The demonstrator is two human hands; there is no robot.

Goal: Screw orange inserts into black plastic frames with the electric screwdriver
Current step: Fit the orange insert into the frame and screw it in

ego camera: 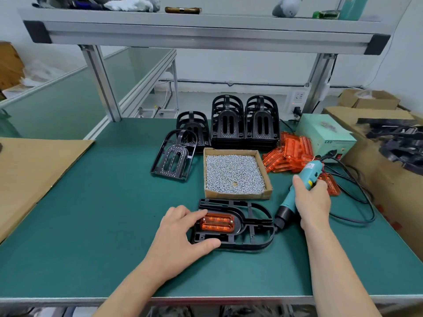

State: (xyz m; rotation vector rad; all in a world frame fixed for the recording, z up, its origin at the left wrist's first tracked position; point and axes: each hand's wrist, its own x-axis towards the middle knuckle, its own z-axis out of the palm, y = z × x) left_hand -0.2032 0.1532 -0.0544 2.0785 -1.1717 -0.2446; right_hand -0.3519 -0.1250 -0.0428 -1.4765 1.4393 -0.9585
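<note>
left hand (180,232) gripping black frame (235,223), right hand (312,202) gripping screwdriver (299,191)

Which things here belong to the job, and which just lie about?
Job: black frame held by left hand, orange insert in it, electric screwdriver in the right hand, box of screws, spare orange inserts, stacked frames.
Lying about: cardboard sheet, cardboard boxes, shelf cloth.

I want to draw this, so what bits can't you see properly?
Head view only:
Middle of the electric screwdriver: wrapped by the right hand.
Left edge of the black frame: under the left hand.
Things on the top shelf: cut off by the upper edge.
Screwdriver label: too small to read.
</note>
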